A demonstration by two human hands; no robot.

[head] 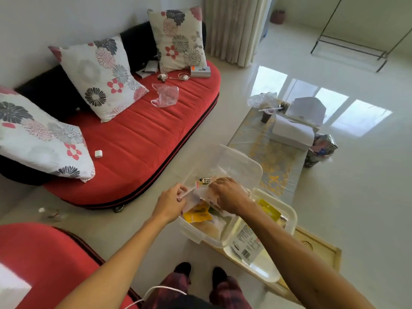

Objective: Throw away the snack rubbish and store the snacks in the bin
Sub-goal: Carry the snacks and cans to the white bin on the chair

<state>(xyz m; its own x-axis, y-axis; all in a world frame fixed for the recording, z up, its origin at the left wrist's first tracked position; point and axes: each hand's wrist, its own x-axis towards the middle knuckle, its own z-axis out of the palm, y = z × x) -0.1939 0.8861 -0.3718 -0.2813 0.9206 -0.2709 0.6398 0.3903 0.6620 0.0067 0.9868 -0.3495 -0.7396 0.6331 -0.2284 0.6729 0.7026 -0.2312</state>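
A clear plastic storage bin (289,216) stands on the near end of a low table, filled with several snack packets, among them a yellow packet (198,214). Its clear lid (238,163) leans up behind it. My left hand (172,202) pinches the edge of a clear snack bag (201,192) over the bin's left side. My right hand (227,194) grips the same bag from above, fingers curled down into it. A white packet with printed label (246,243) lies against the bin's near wall.
The low table (267,152) carries white boxes (292,132), a dark cup (266,115) and a crumpled clear bag (262,99). A bag of rubbish (322,148) sits on the floor beside it. A red sofa (145,134) holds floral cushions and an empty clear bag (166,94).
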